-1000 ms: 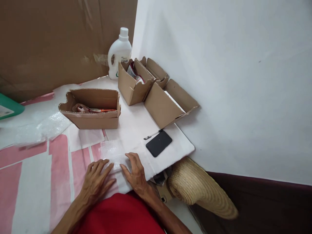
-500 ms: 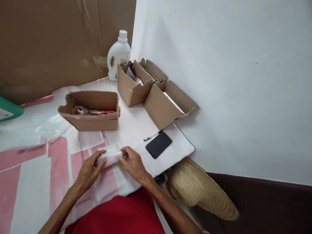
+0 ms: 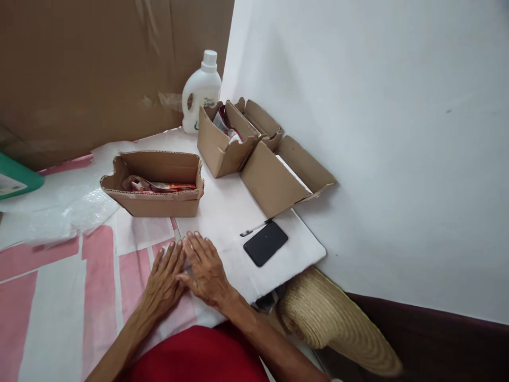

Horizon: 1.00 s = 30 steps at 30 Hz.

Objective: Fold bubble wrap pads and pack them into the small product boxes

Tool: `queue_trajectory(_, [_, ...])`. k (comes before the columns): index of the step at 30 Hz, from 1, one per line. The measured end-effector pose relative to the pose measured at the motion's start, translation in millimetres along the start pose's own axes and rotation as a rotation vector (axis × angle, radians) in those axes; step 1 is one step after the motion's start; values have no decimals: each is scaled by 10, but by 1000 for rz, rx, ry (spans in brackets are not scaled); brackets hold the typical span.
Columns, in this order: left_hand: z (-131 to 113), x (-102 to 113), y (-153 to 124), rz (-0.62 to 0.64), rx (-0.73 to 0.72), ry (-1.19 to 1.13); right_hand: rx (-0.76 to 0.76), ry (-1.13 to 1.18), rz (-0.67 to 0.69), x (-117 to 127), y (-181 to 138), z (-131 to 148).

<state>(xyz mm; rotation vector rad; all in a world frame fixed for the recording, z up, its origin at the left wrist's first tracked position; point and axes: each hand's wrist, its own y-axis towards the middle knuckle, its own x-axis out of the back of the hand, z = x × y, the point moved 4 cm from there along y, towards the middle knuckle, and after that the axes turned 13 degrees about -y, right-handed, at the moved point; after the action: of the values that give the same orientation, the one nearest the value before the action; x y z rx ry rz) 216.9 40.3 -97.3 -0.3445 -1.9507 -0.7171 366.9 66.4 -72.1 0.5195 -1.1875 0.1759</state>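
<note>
My left hand (image 3: 165, 281) lies palm down near the table's front edge, fingers stretched out flat. Beside it and partly overlapping is my right hand (image 3: 204, 270), also palm down with straight fingers. The small bubble-wrap roll seen earlier does not show; whether it lies under my palms is hidden. Ahead of my fingers stands an open cardboard box (image 3: 165, 208) with red and orange packets (image 3: 159, 185) inside. Right of my right hand a black phone (image 3: 265, 244) lies flat, with a pen (image 3: 254, 229) along its far side.
Several more open cardboard boxes (image 3: 274, 188) stand against the white wall (image 3: 389, 132). A white jug (image 3: 202, 87) is behind them. Bubble wrap (image 3: 71, 196) spreads over the left, near a green container (image 3: 18, 178). A woven straw hat (image 3: 338, 323) sits below the table's right edge.
My hands have gone from holding the bubble-wrap roll by its ends to lying flat, close together, with the roll out of sight. The whole view has shifted slightly.
</note>
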Motion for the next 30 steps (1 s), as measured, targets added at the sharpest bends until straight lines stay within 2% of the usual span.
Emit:
queue_trajectory(2, [43, -33, -16, 23, 14, -17, 72, -33, 90, -117, -81, 8])
queue_trajectory(5, [85, 44, 44, 59, 48, -92, 54, -32, 148, -220, -104, -63])
queue_trajectory(8, [173, 213, 151, 11, 153, -184, -35, 2, 101, -172, -6, -129])
queue_trajectory(11, [334, 318, 230, -30, 279, -134, -125, 22, 75, -93, 118, -151])
queue_trajectory(14, [415, 319, 262, -16, 246, -139, -75, 77, 137, -62, 178, -123])
queue_trajectory(17, [360, 355, 250, -17, 220, -341, -58, 194, 219, -2, 153, -129])
queue_trajectory(20, [225, 482, 272, 72, 323, -619, -104, 424, 277, 162, 151, -173])
queue_trajectory(23, [117, 842, 430, 40, 349, -714, -123, 714, 311, 473, 290, -188])
queue_trajectory(26, [124, 1442, 734, -139, 252, -592, -86, 928, 286, 932, 622, -154])
queue_trajectory(30, [295, 2235, 1323, -319, 156, -305, -28, 858, 64, 1538, 1337, -150])
